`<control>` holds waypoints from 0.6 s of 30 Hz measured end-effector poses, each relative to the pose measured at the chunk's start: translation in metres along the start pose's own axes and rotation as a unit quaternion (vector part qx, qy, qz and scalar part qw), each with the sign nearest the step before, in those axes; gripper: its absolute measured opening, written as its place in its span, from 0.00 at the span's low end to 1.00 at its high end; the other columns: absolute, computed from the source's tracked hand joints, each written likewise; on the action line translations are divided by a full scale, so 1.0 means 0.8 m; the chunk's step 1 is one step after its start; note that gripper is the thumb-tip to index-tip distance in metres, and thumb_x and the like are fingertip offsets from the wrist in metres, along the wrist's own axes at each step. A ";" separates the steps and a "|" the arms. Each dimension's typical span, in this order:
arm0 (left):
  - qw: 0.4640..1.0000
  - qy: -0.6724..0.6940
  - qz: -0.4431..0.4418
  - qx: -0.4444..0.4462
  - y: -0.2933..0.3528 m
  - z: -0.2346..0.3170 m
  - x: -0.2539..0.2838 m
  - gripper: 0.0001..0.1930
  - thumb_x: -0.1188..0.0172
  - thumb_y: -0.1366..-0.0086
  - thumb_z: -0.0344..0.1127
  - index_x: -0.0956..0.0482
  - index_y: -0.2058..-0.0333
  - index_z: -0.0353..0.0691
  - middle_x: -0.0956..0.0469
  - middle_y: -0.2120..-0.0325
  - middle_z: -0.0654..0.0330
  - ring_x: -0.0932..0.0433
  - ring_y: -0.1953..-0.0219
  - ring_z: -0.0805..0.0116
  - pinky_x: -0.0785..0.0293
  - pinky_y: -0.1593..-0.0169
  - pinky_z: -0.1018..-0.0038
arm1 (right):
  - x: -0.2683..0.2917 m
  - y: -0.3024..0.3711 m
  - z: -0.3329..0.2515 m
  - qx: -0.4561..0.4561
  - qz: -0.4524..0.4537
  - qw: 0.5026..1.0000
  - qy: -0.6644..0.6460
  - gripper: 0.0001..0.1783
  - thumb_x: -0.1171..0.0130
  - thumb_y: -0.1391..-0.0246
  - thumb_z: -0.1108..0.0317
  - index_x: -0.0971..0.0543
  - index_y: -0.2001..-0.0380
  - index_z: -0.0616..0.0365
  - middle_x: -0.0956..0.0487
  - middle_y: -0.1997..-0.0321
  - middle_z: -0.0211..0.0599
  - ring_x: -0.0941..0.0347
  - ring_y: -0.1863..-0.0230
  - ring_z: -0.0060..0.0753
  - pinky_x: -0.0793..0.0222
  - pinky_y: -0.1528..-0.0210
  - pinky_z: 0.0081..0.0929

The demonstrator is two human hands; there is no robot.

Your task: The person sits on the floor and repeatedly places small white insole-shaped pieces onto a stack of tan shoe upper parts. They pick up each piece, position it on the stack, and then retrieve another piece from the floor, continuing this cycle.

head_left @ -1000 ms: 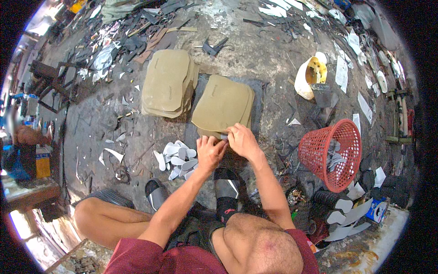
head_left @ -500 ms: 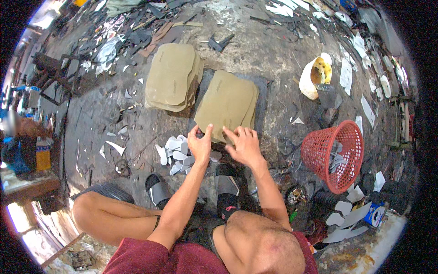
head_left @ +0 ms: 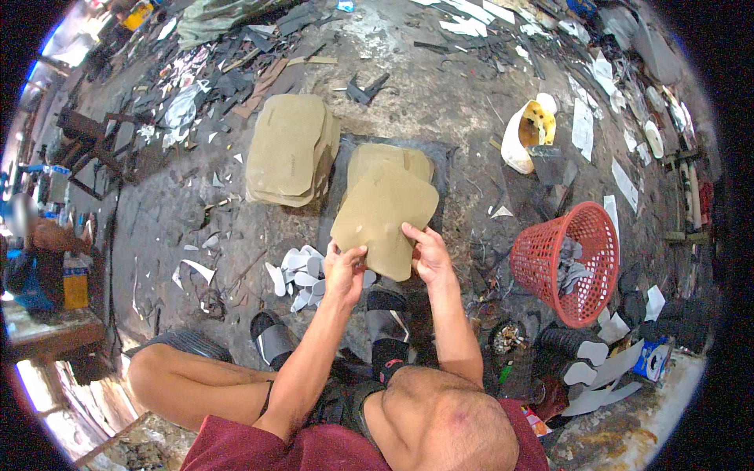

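A tan stack [head_left: 283, 149] stands at left, pale sole-shaped pieces [head_left: 302, 273] nearer. The left hand [head_left: 344, 275], thumb and fingers nearly closed, pinches the near-left corner of a loose tan sheet [head_left: 385, 220], askew above a second stack [head_left: 385, 155]. It looks light, bendable, best held by its edges; the right hand [head_left: 432, 257] pinches its right edge. Floor [head_left: 481, 235] separates it from a red basket [head_left: 536, 255].

Dark floor [head_left: 463, 94]: 1 tan sheet stack [head_left: 283, 145], dark mat [head_left: 443, 166], pale cutouts [head_left: 305, 279], red basket [head_left: 539, 261], scraps [head_left: 182, 108].
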State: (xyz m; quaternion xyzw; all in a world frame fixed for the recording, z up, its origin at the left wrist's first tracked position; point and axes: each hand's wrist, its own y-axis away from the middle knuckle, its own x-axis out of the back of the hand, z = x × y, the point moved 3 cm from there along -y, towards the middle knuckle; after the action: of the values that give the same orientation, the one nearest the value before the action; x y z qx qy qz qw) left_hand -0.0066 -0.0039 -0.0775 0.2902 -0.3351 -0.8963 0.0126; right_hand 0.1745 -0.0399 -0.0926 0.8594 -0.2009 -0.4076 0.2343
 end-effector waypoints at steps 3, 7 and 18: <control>1.000 0.000 -0.017 0.021 0.012 0.003 0.013 0.29 0.36 0.43 0.18 0.38 0.46 0.45 0.23 0.55 0.62 0.21 0.58 0.69 0.26 0.59 0.72 | -0.020 0.008 -0.002 -0.023 -0.034 0.999 -0.016 0.24 0.35 0.41 0.69 0.28 0.43 0.63 0.18 0.49 0.39 0.18 0.53 0.35 0.19 0.50 0.36; 0.999 0.034 -0.032 0.017 0.017 0.013 0.013 0.30 0.36 0.41 0.19 0.37 0.44 0.46 0.24 0.52 0.60 0.22 0.53 0.68 0.25 0.54 0.71 | -0.045 0.027 -0.010 0.029 -0.099 0.992 -0.071 0.27 0.37 0.41 0.74 0.31 0.39 0.61 0.20 0.45 0.40 0.20 0.48 0.35 0.22 0.46 0.34; 0.972 -0.081 -0.125 -0.181 0.029 0.127 -0.075 0.41 0.37 0.44 0.17 0.42 0.33 0.48 0.29 0.43 0.59 0.27 0.42 0.62 0.24 0.43 0.63 | -0.064 0.054 -0.021 0.097 0.015 0.994 0.050 0.24 0.40 0.38 0.70 0.29 0.39 0.58 0.19 0.49 0.37 0.21 0.49 0.33 0.21 0.49 0.36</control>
State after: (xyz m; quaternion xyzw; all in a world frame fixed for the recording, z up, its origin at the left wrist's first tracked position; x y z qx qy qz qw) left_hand -0.0141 0.0510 0.0291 0.2495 -0.1285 -0.9569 -0.0742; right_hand 0.1509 -0.0437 -0.0277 0.8942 -0.2402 -0.3396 0.1656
